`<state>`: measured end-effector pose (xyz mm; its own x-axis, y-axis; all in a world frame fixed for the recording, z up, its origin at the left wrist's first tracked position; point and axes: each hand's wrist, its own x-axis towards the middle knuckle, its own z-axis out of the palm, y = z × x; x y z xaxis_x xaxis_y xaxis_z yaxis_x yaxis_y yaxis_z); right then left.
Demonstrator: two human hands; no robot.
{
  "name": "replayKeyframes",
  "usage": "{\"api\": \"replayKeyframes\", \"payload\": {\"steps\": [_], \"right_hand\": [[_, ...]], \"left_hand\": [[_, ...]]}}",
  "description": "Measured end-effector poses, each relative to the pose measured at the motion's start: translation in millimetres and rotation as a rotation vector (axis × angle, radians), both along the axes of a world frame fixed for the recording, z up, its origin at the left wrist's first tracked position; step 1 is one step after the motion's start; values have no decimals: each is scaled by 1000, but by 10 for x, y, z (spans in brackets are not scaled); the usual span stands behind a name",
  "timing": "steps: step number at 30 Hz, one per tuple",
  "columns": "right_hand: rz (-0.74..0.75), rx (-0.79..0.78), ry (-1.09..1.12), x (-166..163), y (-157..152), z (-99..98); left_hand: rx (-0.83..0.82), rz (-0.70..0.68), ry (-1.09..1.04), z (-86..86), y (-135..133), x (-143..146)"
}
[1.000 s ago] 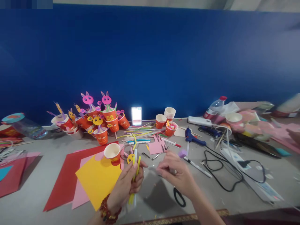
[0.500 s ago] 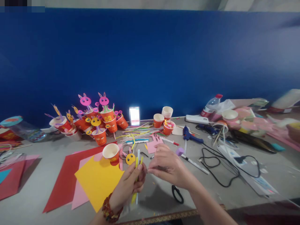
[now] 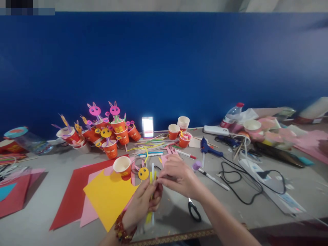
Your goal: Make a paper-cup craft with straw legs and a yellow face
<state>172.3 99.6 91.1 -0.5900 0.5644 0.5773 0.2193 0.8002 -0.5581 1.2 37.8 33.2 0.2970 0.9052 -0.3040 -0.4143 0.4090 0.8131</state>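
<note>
Straws (image 3: 152, 181), yellow and pale, stood upright in the closed left hand (image 3: 143, 205) near the table's (image 3: 51, 205) front edge, lower ends projecting below the fist, presumably to steady the tops. Right hand (image 3: 176, 176) pinched their upper ends, fingertips closed; yellow paper sheet (image 3: 109, 196) lay just left, scissors (image 3: 192, 210) just right.

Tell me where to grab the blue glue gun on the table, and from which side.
Grip the glue gun by its handle, the end the black cord runs from. It lies flat on the table, so come from above; the nozzle end toward the wall likely stays hot.
</note>
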Motion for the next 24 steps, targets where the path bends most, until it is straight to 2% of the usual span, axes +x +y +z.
{"api": "replayKeyframes", "payload": {"steps": [10,24], "right_hand": [[-50,-17,-61,-29,27,-12],[-85,20,-70,-70,33,33]], "left_hand": [[41,-58,-71,38,-10,5],[49,-67,-64,69,-10,6]]}}
